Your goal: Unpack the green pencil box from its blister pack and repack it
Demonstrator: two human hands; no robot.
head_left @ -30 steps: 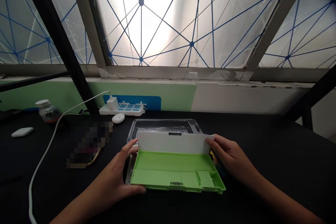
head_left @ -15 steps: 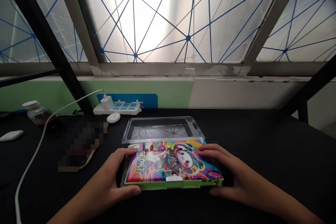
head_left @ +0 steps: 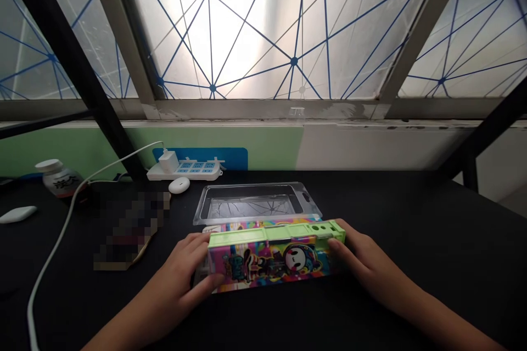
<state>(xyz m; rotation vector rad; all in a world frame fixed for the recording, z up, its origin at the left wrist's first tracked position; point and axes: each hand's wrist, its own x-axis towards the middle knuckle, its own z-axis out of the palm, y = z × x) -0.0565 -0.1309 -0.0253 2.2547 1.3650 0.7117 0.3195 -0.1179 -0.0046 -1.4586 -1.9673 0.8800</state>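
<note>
Single head-worn camera, facing forward and down across desk (head_left: 411,225); window (head_left: 255,33) at twelve o'clock; left hand (head_left: 185,271) at seven, right hand (head_left: 364,258) at four, both near.

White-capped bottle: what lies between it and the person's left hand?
In the head view, a white cable and a pixelated item lie between the bottle and left hand.

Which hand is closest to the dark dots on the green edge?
The right hand, holding the case at the dotted end; the left hand holds the opposite end.
</note>
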